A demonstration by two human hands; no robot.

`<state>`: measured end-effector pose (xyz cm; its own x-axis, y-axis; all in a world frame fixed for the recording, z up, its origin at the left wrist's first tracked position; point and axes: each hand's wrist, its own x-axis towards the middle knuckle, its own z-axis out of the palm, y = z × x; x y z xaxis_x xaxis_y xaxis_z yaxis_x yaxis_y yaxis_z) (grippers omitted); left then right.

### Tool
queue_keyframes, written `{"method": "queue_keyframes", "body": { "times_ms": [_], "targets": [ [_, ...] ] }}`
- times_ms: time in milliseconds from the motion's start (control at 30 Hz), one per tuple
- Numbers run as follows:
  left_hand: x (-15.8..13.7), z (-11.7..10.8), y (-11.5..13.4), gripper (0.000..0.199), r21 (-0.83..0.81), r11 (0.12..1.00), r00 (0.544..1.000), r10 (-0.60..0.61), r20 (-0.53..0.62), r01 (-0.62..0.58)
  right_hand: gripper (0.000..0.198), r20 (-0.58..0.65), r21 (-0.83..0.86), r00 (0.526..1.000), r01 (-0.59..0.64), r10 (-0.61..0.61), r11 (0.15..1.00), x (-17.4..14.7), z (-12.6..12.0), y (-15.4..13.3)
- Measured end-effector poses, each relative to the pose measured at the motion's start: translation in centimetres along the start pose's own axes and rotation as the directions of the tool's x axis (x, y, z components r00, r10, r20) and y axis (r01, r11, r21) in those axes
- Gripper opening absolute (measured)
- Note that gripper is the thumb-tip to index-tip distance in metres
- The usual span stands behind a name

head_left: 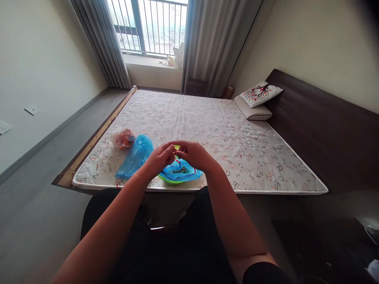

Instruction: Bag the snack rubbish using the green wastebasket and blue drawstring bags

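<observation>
Over the front of the mattress, my left hand (163, 157) and my right hand (192, 153) meet at the fingertips, both closed in a pinch. A thin red string (177, 160) hangs from between them; its upper end is hidden by the fingers. Just below sits a bright green bowl (171, 182), lined with a blue plastic bag (193, 176). Small greenish-brown pieces (181, 170) lie inside the lining, too small to name. Part of the bowl's far rim shows between my hands.
Left of the bowl lie a crumpled blue plastic bag (136, 156) and a clear bag with orange-red contents (124, 139). The letter-print mattress (201, 114) rests on a wooden bed frame (97, 136). Pillows (260, 94) lean by the dark headboard (319, 106).
</observation>
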<state>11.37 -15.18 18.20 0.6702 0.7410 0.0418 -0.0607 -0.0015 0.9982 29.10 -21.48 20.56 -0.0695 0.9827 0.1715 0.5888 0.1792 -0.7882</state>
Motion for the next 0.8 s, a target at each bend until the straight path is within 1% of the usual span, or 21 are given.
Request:
{"method": "queue_keyframes", "body": {
  "times_ms": [100, 167, 200, 233, 267, 333, 367, 400, 433, 500, 533, 567, 600, 667, 700, 733, 767, 800],
  "targets": [
    [-0.5, -0.1, -0.1, 0.049, 0.101, 0.991, 0.992, -0.095, 0.078, 0.087, 0.017, -0.044, -0.027, 0.999, -0.031, 0.03, 0.999, -0.3, 0.2, 0.0],
    [-0.7, -0.1, -0.2, 0.047, 0.158, 0.98, 0.981, -0.143, 0.13, 0.122, 0.011, -0.061, -0.045, 0.998, -0.037, 0.034, 0.998, -0.3, 0.3, 0.2],
    [-0.8, -0.1, -0.3, 0.044, 0.163, 0.978, 0.981, -0.148, 0.123, 0.127, 0.01, -0.068, -0.045, 0.997, -0.033, 0.03, 0.998, -0.4, 0.3, 0.4],
    [-0.9, -0.1, -0.4, 0.04, 0.145, 0.981, 0.987, -0.138, 0.081, 0.125, 0.009, -0.087, -0.039, 0.996, -0.03, 0.026, 0.999, -0.4, 0.3, 0.6],
    [-0.9, -0.1, -0.6, 0.036, 0.11, 0.988, 0.993, -0.114, 0.008, 0.112, 0.009, -0.125, -0.029, 0.992, -0.031, 0.027, 0.999, -0.4, 0.4, 0.8],
    [-1.1, -0.4, -0.9, 0.035, 0.038, 0.998, 0.987, -0.038, -0.158, 0.045, 0.011, -0.235, 0.002, 0.971, -0.054, 0.053, 0.999, -0.4, 0.5, 1.4],
    [-1.2, -0.5, -1.1, 0.036, 0.026, 1.0, 0.981, 0.003, -0.196, 0.003, 0.012, -0.284, 0.023, 0.956, -0.071, 0.075, 0.997, -0.5, 0.7, 1.7],
    [-1.4, -0.7, -1.4, 0.036, 0.041, 0.999, 0.984, 0.033, -0.175, -0.026, 0.012, -0.316, 0.045, 0.944, -0.084, 0.095, 0.995, -0.5, 0.8, 1.9],
    [-1.5, -0.8, -1.6, 0.033, 0.081, 0.996, 0.994, 0.042, -0.098, -0.034, 0.013, -0.33, 0.063, 0.938, -0.094, 0.11, 0.994, -0.6, 1.0, 2.1],
    [-1.8, -0.8, -2.2, 0.031, 0.204, 0.979, 0.997, 0.003, 0.072, -0.017, 0.013, -0.324, 0.077, 0.938, -0.103, 0.122, 0.992, -0.8, 1.3, 2.2],
    [-1.8, -0.8, -2.5, 0.031, 0.265, 0.964, 0.995, -0.022, 0.096, -0.004, 0.013, -0.312, 0.07, 0.942, -0.103, 0.12, 0.992, -0.9, 1.4, 2.1],
    [-1.8, -0.7, -2.8, 0.031, 0.305, 0.952, 0.998, -0.029, 0.06, 0.009, 0.014, -0.298, 0.057, 0.948, -0.103, 0.115, 0.993, -1.1, 1.3, 2.0],
    [-1.8, -0.5, -3.1, 0.034, 0.322, 0.947, 1.0, -0.016, -0.016, 0.021, 0.018, -0.281, 0.039, 0.954, -0.1, 0.107, 0.994, -1.3, 1.2, 1.7],
    [-1.7, -0.1, -3.5, 0.044, 0.301, 0.953, 0.984, 0.034, -0.175, 0.021, 0.023, -0.239, -0.003, 0.968, -0.079, 0.076, 0.997, -1.6, 0.6, 1.1],
    [-1.6, 0.1, -3.6, 0.049, 0.285, 0.958, 0.976, 0.054, -0.209, 0.008, 0.021, -0.21, -0.019, 0.976, -0.062, 0.057, 0.998, -1.7, 0.3, 0.7],
    [-1.6, 0.3, -3.6, 0.052, 0.277, 0.961, 0.976, 0.072, -0.208, -0.012, 0.018, -0.175, -0.026, 0.984, -0.042, 0.037, 0.999, -1.9, 0.0, 0.2],
    [-1.5, 0.6, -3.6, 0.051, 0.279, 0.96, 0.98, 0.09, -0.179, -0.037, 0.014, -0.135, -0.023, 0.991, -0.021, 0.018, 1.0, -1.9, -0.3, -0.2],
    [-1.4, 0.9, -3.6, 0.045, 0.289, 0.955, 0.984, 0.11, -0.142, -0.065, 0.01, -0.093, -0.014, 0.996, -0.004, 0.002, 1.0, -1.9, -0.5, -0.6]
  ]
}}
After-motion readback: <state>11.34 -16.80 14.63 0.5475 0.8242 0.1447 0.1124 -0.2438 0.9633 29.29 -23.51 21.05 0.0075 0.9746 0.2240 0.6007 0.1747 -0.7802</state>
